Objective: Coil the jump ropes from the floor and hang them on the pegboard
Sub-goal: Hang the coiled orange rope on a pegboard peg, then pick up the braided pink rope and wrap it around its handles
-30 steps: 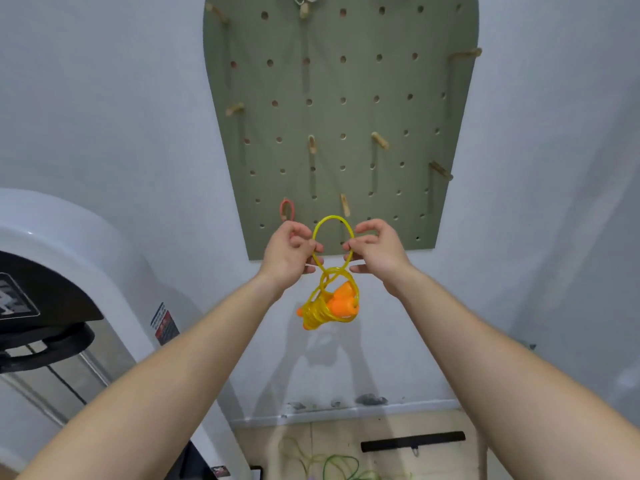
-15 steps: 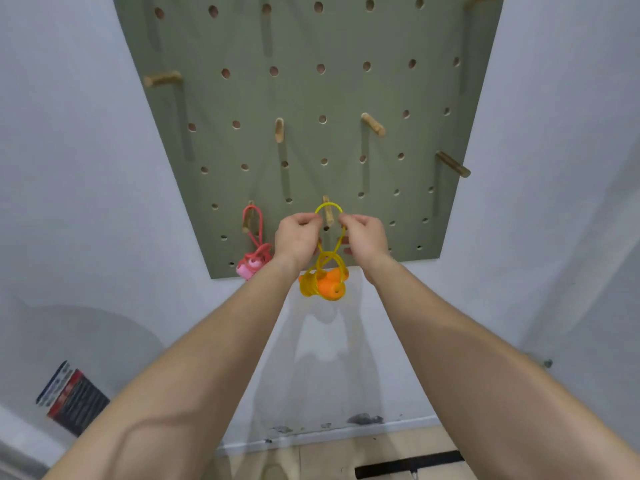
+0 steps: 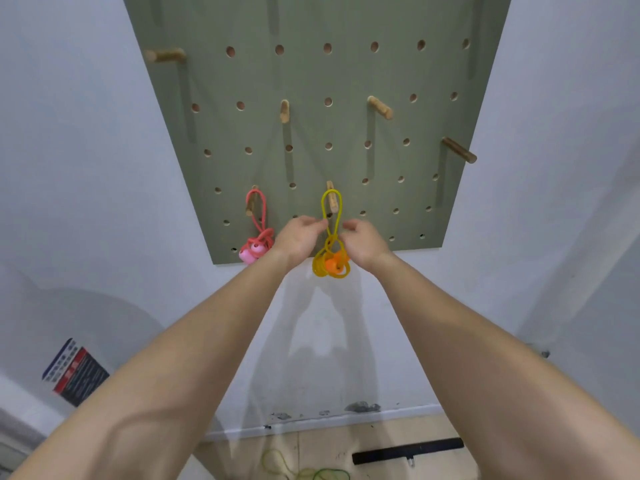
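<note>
The yellow cord jump rope hangs on the olive-green pegboard, its top loop slipped over a short wooden peg in the lower rows. Below the loop the strands cross, and the coiled bundle with its orange handles dangles at 6 o'clock from the peg, past the board's bottom edge.

The two hands flank the loop's narrow waist. The left hand sits at 9 o'clock of the rope, fingers curled, their tips pinching the left strand. The right hand sits at 3 o'clock, fingers loosely curled just beside the right strand; blur hides whether it has hold of the cord. The bundle hangs between the wrists, below both grips.

At 9 o'clock from the yellow rope, a coral-pink jump rope hangs from its own peg. On the floor at 6 o'clock lie a loose green rope and a black bar.
</note>
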